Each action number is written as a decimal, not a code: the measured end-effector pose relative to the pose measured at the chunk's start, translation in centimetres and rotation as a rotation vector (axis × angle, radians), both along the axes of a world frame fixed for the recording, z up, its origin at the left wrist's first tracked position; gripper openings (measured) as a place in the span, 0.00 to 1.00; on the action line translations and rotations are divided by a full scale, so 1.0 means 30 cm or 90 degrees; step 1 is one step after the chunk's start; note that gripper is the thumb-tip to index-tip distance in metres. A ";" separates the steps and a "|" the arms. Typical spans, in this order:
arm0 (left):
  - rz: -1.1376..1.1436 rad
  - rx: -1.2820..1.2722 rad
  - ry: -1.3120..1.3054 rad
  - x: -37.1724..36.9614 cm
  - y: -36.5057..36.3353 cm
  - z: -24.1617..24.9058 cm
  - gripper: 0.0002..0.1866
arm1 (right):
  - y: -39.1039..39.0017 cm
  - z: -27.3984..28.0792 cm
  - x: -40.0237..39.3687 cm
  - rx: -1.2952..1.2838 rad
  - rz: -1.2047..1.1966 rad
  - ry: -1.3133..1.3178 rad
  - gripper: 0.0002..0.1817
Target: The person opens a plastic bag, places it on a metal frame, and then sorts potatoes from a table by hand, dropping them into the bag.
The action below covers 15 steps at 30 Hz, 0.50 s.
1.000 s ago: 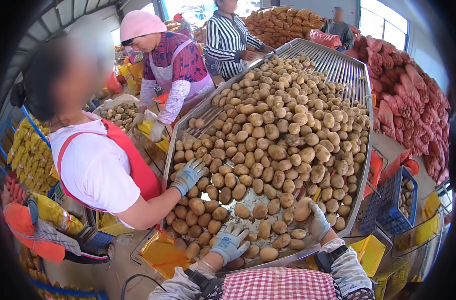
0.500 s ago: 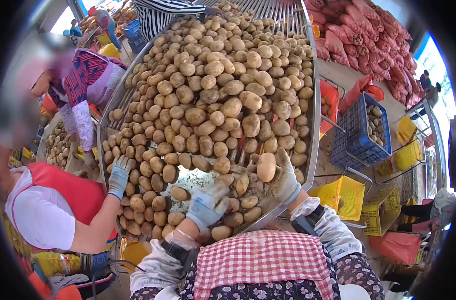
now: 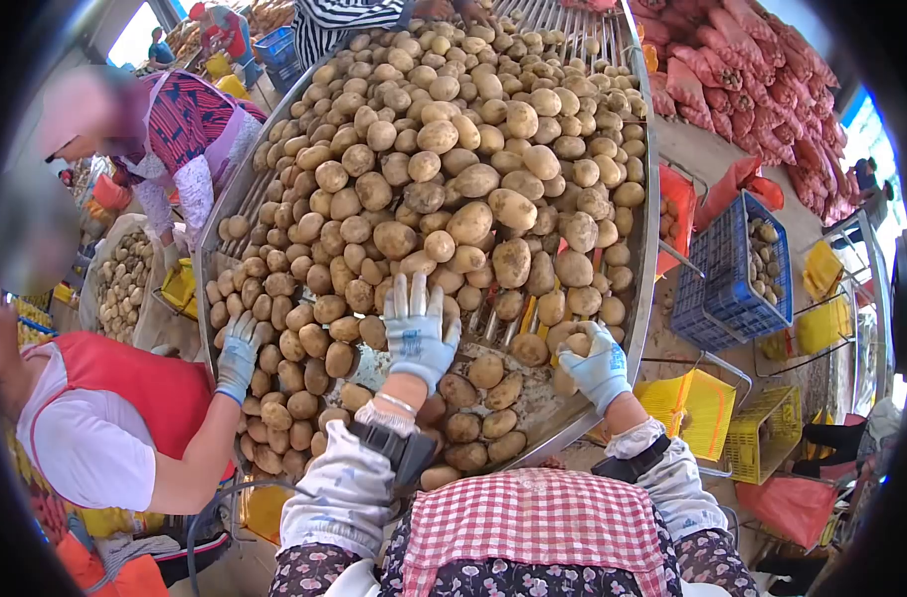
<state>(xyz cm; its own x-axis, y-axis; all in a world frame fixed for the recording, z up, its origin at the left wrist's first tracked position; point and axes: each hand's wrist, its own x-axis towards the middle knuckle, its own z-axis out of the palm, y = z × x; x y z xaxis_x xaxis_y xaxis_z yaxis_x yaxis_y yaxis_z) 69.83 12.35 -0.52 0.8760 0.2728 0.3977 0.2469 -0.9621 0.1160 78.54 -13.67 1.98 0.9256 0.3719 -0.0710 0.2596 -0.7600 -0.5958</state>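
A big heap of potatoes [image 3: 513,209] covers the slatted metal sorting table [image 3: 538,428] in front of me. My left hand [image 3: 419,333], in a pale blue-and-white glove, lies with fingers spread on the near side of the heap, back of the hand up. At the table's right edge, my right hand [image 3: 598,368], gloved alike, curls around a potato [image 3: 577,344]; its fingers partly hide it. Several loose potatoes [image 3: 485,372] lie on the dirty metal between my hands.
To the left, a co-worker's gloved hand [image 3: 239,358] rests on the potatoes. Another person in striped sleeves [image 3: 344,20] reaches in at the far end. Right of the table stand a blue crate [image 3: 722,289], yellow baskets [image 3: 687,408] and stacked red sacks [image 3: 742,90].
My left hand has moved forward and opened out on the heap. My right hand has turned from palm up to back up, lower and to the right. The view has shifted slightly.
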 end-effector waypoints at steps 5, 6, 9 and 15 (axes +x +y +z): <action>0.012 0.046 0.032 0.131 0.066 -0.035 0.30 | -0.026 -0.043 -0.008 0.098 -0.046 0.038 0.25; 0.029 0.037 0.030 0.145 0.063 -0.025 0.30 | -0.027 -0.059 -0.010 0.104 -0.045 0.029 0.25; 0.075 0.036 0.120 0.195 0.050 0.028 0.29 | -0.023 -0.059 0.001 0.132 -0.090 0.111 0.24; 0.028 0.014 0.184 0.131 0.073 0.040 0.30 | -0.063 -0.100 0.009 0.164 -0.105 0.111 0.22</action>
